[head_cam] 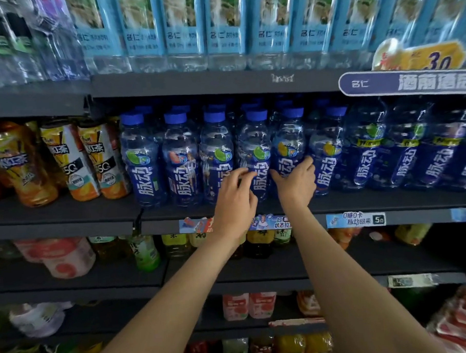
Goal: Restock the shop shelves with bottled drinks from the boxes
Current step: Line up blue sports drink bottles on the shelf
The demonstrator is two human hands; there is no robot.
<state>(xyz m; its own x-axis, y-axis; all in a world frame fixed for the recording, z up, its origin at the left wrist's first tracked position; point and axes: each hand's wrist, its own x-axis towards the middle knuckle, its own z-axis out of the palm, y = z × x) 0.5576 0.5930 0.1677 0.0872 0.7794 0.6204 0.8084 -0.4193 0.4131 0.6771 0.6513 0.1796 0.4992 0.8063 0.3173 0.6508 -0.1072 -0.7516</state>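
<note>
A row of blue-capped bottles with blue labels stands upright on the middle shelf (334, 201). My right hand (296, 180) is wrapped around the lower part of one of them, the blue bottle with a yellow fruit mark (287, 142). My left hand (234, 200) reaches beside it, fingers spread and curled, its fingertips touching the neighbouring blue bottle with a green fruit mark (254, 148). That bottle stands on the shelf and is not gripped. No box is in view.
Orange iced-tea bottles (73, 162) fill the shelf to the left. Larger blue bottles (407, 147) stand to the right. Light-blue labelled water bottles (182, 26) line the shelf above. Mixed drinks sit on the lower shelves. Price tags (355, 219) hang on the shelf edge.
</note>
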